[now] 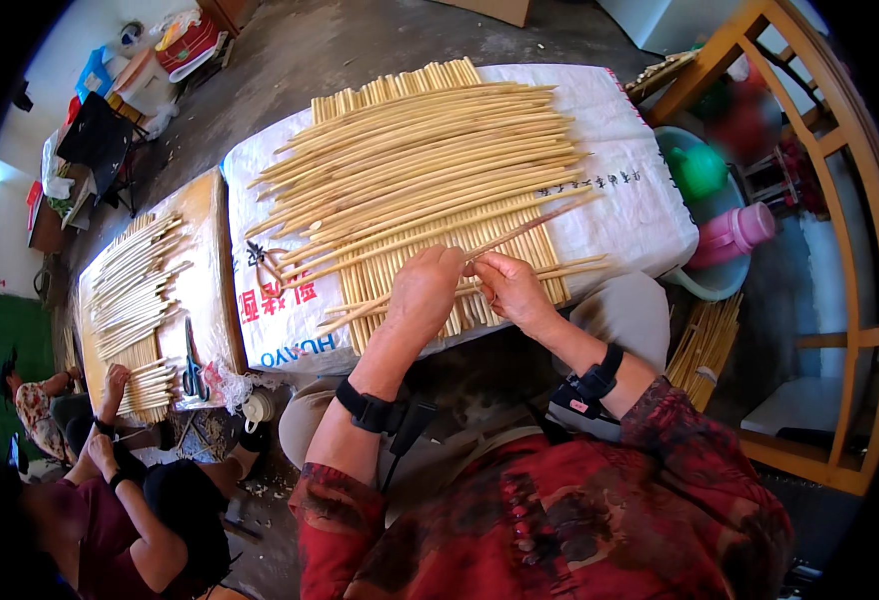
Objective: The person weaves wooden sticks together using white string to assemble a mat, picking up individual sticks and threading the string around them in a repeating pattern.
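In front of me, a broad layer of pale yellow stalks lies crosswise over a row of upright stalks. Both my hands are above its near edge. My left hand has its fingers closed on the left end of a thin brownish stalk, which slants up to the right. Thumb and fingers of my right hand pinch the same stalk close beside the left hand. Its gripped end is hidden by the fingers. A few loose stalks lie under my wrists and stick out at either side.
White woven sacking with printing covers the table. What looks like rust-coloured scissors lies at left. Another person works at a second table with stalks and blue-handled scissors. A basin and wooden frame stand at right.
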The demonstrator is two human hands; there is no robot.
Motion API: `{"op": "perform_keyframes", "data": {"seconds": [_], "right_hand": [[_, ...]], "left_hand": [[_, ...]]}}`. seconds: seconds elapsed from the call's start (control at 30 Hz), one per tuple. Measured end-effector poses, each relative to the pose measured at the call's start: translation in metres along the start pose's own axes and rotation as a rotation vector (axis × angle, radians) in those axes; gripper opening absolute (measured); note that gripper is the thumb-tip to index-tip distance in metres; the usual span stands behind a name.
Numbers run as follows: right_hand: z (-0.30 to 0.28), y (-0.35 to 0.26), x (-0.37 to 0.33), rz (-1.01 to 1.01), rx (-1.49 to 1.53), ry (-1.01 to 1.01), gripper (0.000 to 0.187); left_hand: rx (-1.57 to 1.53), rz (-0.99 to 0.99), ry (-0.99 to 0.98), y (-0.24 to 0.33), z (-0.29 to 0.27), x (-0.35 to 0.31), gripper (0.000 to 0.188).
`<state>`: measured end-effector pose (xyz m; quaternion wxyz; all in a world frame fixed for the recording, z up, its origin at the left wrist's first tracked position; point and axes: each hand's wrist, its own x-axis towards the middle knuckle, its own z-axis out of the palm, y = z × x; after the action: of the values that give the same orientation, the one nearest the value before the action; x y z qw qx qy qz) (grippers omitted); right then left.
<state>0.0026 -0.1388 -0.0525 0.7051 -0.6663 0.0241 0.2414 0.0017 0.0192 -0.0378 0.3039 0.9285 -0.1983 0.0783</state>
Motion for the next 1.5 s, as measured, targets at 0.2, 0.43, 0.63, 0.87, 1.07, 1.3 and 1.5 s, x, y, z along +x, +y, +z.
{"op": "perform_keyframes", "data": {"seconds": [0.2,0.43,0.63,0.87,1.07,1.3,1.5], "right_hand": [[0.003,-0.01,-0.007,0.035,0.085,0.012,0.022],[0.003,-0.018,-0.011,0.093,0.176,-0.032,0.022],[0.006,-0.02,-0.011,0.111,0.176,-0.01,0.028],[0.006,-0.021,-0.01,0.15,0.148,0.036,0.042],[0.005,-0.015,-0.007,0.179,0.301,-0.003,0.035],[0.001,-0.01,-0.001,0.202,0.543,-0.039,0.026],[-0.007,-0.064,-0.025,-0.098,-0.426,0.102,0.028]], "left_hand": [[0.078,0.022,0.022,0.006,-0.005,0.002,0.005],[0.122,0.03,0.042,0.015,-0.007,-0.004,0.003],[0.148,0.051,0.098,0.02,-0.009,-0.005,0.002],[0.173,0.124,0.097,0.025,-0.012,-0.006,0.007],[0.169,0.121,0.067,0.022,-0.007,-0.011,0.015],[0.163,0.119,0.058,0.027,-0.006,-0.009,0.015],[0.196,0.205,0.145,0.013,-0.028,0.003,0.01]]}}
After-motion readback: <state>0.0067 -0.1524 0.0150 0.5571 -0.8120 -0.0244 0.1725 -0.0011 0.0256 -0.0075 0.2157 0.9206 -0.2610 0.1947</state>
